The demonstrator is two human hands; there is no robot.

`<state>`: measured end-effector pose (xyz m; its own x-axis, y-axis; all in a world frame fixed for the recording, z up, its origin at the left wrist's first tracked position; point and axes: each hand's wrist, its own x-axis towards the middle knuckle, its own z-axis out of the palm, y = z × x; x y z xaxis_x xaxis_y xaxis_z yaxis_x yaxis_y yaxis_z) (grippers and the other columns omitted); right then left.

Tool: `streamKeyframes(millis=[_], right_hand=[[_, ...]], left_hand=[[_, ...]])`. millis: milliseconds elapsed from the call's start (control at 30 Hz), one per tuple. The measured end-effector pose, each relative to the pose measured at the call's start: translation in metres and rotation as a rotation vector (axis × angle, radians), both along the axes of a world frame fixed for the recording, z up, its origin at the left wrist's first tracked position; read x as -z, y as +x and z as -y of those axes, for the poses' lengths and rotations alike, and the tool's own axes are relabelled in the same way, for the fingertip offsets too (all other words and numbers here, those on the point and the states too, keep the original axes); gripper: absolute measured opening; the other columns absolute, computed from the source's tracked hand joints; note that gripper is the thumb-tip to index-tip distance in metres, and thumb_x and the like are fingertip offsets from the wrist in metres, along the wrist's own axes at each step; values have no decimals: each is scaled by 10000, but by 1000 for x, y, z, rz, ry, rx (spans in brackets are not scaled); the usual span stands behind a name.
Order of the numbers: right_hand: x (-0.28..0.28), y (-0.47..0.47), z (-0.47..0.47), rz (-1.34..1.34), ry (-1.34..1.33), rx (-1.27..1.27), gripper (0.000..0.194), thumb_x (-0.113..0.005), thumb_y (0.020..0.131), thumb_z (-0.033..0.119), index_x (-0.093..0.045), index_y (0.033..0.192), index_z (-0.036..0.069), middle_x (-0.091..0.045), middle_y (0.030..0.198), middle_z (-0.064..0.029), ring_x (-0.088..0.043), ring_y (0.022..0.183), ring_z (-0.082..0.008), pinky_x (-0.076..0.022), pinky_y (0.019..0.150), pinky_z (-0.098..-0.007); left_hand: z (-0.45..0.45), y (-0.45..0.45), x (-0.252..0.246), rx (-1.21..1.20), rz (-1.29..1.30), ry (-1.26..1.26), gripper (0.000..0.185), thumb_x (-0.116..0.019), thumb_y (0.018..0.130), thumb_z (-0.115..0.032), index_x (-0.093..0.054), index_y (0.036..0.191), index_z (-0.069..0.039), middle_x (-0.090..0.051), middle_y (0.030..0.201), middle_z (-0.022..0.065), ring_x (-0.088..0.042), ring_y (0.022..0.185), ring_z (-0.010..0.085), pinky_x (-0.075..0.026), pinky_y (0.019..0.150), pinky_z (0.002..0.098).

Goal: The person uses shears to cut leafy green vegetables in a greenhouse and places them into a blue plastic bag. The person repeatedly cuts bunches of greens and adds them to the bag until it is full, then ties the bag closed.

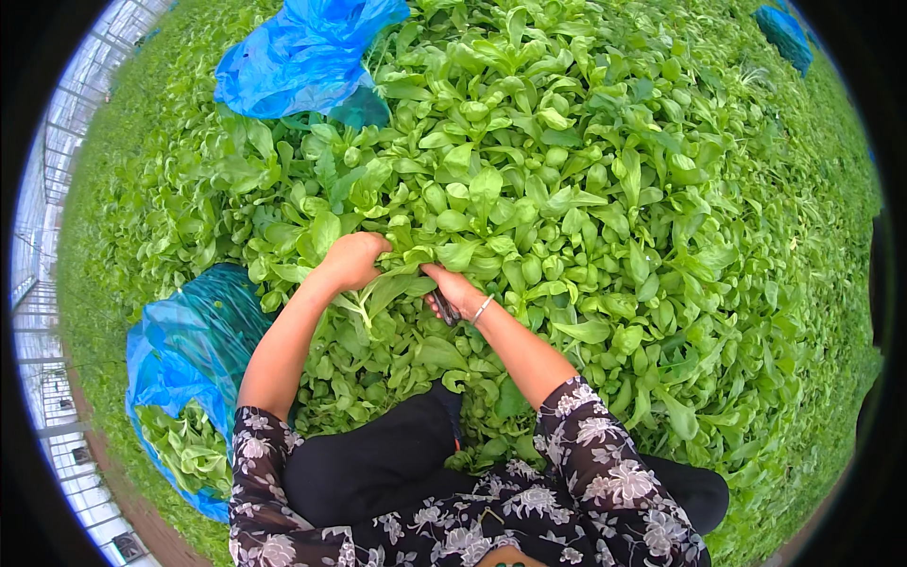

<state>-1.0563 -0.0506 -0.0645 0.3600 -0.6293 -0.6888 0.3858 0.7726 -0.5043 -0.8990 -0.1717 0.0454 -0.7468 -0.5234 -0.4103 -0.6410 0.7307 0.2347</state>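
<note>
My left hand [356, 259] is closed round a bunch of leafy greens [386, 292], whose pale stems point down toward me. Close to its right, my right hand [455, 291] grips the dark handle of a tool [446, 310] among the leaves; the working end is hidden, so its kind cannot be told. A bracelet circles the right wrist. Dense green leafy plants [489, 191] surround both hands.
An open blue plastic bag [159, 354] holding picked greens [186, 443] lies at my left. Another blue bag [294, 60] rests on the plants ahead, and a blue bundle [783, 35] sits far right. My bent knees are among the plants.
</note>
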Motion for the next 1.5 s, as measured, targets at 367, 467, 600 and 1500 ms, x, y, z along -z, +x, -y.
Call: streamKeyframes(millis=[367, 467, 600, 1500], right_hand=[[-13, -19, -1, 272, -78, -169, 564, -398, 935, 539, -568, 861, 5, -617, 703, -113, -641, 647, -241, -563, 622, -405], [-8, -9, 31, 260, -19, -295, 611, -393, 920, 562, -577, 922, -21, -630, 766, -137, -649, 697, -268, -571, 674, -430], [-2, 10, 67, 249, 14, -272, 678, -410, 882, 619, -555, 941, -41, -626, 826, -177, -658, 711, -310, -572, 667, -458], [-23, -15, -40, 171, 55, -476, 565, -421, 933, 508, -599, 863, -24, -653, 746, -171, -676, 642, -275, -570, 578, -392]], left_hand=[[-12, 63, -33, -581, -487, 257, 374, -761, 711, -123, -621, 1033, 5, -664, 982, 137, -626, 912, 214, -474, 810, 328], [0, 55, -38, -442, -462, -3, 490, -770, 697, -101, -582, 1137, 8, -657, 1022, 139, -615, 934, 212, -467, 824, 340], [20, 45, -31, -407, -448, 253, 890, -804, 646, -141, -333, 1396, -56, -608, 1196, 144, -600, 1051, 238, -443, 928, 330], [-91, 64, -90, -184, -38, 63, 283, -664, 554, -9, -710, 827, -67, -482, 1321, 173, -612, 913, 364, -499, 801, 392]])
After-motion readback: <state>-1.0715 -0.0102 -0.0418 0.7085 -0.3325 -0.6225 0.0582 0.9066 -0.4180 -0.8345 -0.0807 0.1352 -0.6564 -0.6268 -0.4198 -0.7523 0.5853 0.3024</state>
